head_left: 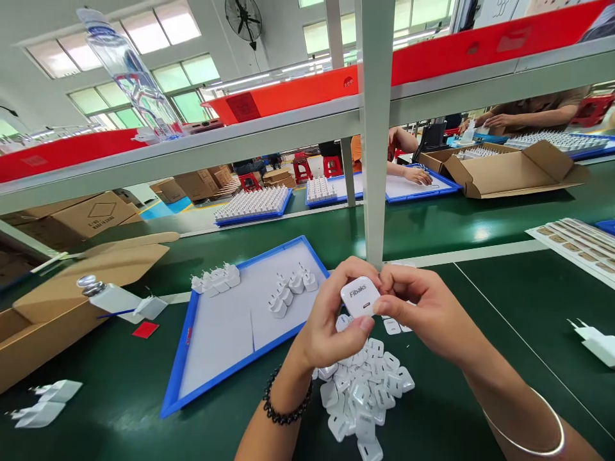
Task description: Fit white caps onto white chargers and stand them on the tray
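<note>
Between my two hands is a white charger [357,297] with rounded corners, the printed word "Fibaks" and a small slot-shaped port, its face turned towards me. My left hand [327,320] is closed around its left side, thumb along the lower edge. My right hand [423,304] pinches at its right side, thumb tip on the lower right corner; the fingertips behind are partly hidden. Below my hands lies a loose heap of white charger pieces [360,390]. To the left, a blue-rimmed tray [216,346] carries several white plug chargers [288,291] with pins up.
A white shelf post [375,141] rises just beyond my hands. At left are an open carton [57,307], a pump bottle [113,301] and a red square [145,330]. A two-pin plug piece [596,342] lies far right. Across the bench, a co-worker's hand [417,175] rests over a tray.
</note>
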Demonstrator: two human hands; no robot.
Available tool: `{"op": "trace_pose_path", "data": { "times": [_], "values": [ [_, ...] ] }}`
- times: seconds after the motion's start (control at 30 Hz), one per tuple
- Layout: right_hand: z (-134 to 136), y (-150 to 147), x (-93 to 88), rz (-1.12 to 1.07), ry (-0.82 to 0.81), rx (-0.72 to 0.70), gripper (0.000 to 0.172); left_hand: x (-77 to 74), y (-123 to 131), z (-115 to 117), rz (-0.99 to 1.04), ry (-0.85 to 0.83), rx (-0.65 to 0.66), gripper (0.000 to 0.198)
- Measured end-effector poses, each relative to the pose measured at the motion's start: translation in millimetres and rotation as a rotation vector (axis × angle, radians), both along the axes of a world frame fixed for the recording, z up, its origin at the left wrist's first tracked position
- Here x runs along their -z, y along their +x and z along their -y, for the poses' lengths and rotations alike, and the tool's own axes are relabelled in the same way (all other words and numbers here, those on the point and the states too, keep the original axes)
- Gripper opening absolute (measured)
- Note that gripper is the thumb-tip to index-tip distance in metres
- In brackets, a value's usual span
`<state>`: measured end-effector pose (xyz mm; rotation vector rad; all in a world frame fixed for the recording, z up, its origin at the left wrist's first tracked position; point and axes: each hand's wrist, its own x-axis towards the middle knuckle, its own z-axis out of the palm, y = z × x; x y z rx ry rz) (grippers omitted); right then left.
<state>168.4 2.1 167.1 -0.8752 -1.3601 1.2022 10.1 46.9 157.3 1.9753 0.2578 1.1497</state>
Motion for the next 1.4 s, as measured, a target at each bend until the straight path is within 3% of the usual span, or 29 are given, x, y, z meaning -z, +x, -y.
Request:
{"op": "trace_pose_path", "data": {
  "times": [0.13,0.27,0.57,0.73,0.97,1.4],
  "values": [
    [-4,4,5.0,-0.015,0.06,-0.078,0.053,1.6,5,-2,0.073,0.087,-0.045,0.022],
    [-7,8,7.8,-0.055,0.019,-0.124,0.056,-0.7,5,-1,0.066,0.038,-0.025,0.019],
    [-6,8,5.9,0.009,-0.01,-0.182,0.055,0.3,4,4,0.106,-0.062,-0.065,0.027],
    [-5,11,6.3,0.042,-0.005,-0.224,0.055,0.9,5,6,0.124,-0.03,-0.089,0.032],
    [-5,12,7.4,0.037,-0.012,-0.216,0.056,-1.4,7,7,0.108,-0.017,-0.118,0.05],
    [-2,12,7.2,0.095,-0.005,-0.214,0.049,-0.9,5,7,0.11,-0.005,-0.043,0.049]
  ]
}}
